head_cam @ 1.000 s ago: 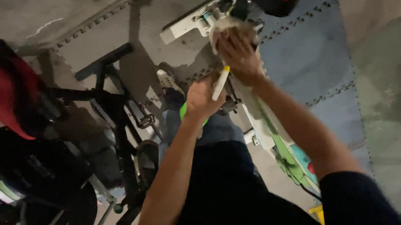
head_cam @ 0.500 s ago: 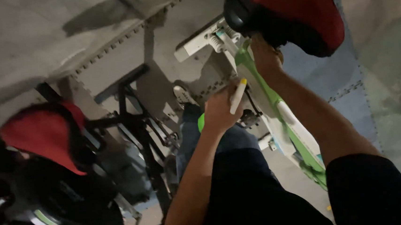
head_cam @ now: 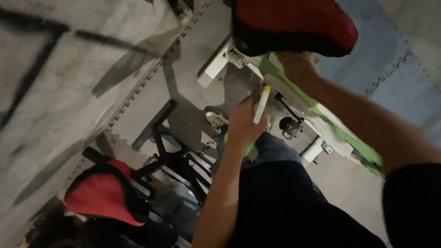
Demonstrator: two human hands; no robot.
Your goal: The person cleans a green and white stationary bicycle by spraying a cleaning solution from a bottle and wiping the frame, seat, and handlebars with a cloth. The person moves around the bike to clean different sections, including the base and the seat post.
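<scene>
Left hand [head_cam: 243, 122] closed around a white-and-green tool [head_cam: 260, 105] beside the green-and-white bike frame [head_cam: 302, 108] | right hand [head_cam: 294, 64] on frame under red saddle [head_cam: 296, 17] (grip hidden, can't tell) | second red saddle [head_cam: 104, 194] lower left

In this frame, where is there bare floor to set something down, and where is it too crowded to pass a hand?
Bare patches: the grey mat upper left, beyond the black bike, and the blue mat right of the green frame. It is crowded between the two bikes, where the left hand holds a white tool, and under the red saddle, where the right hand works.
</scene>
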